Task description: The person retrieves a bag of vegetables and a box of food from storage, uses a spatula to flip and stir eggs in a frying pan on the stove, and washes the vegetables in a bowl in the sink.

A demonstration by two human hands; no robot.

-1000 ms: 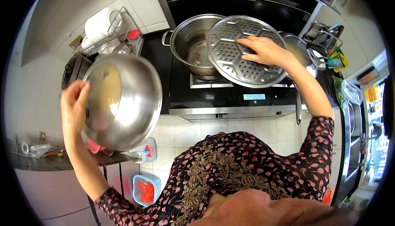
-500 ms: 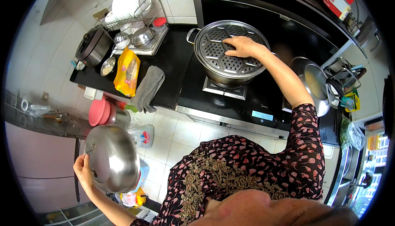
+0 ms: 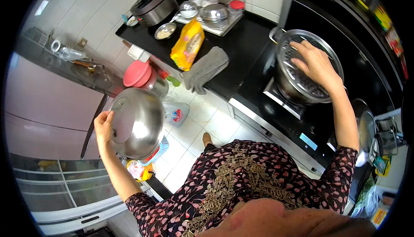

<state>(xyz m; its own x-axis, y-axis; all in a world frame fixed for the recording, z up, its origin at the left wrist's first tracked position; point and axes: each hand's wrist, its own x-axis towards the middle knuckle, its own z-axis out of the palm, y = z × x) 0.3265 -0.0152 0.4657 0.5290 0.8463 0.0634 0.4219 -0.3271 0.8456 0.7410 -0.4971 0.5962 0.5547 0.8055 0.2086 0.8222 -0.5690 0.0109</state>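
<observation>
My left hand [image 3: 103, 127] is closed on the handle of a large domed steel lid [image 3: 148, 122], held tilted at the left above the floor. At the right, my right hand [image 3: 317, 64] is over a perforated steel steamer rack [image 3: 286, 55] on the pot, its fingers apart. Whether the fingertips touch the rack cannot be made out. The two-handled steel pot [image 3: 286, 81] stands on the hob, and part of the rack is hidden beneath my hand.
On the black counter [image 3: 246, 64] are a grey towel [image 3: 209, 68], a yellow packet [image 3: 188, 45], a small pan [image 3: 165, 31], a rice cooker [image 3: 155, 6] and a dish rack [image 3: 224, 26]. A wok [image 3: 365, 127] sits right of the pot. Pink basins [image 3: 137, 74] stand below the counter.
My view has turned, so the pot and counter sit farther right. My right hand stays over the rack, its fingers now more spread. My left hand still holds the lid.
</observation>
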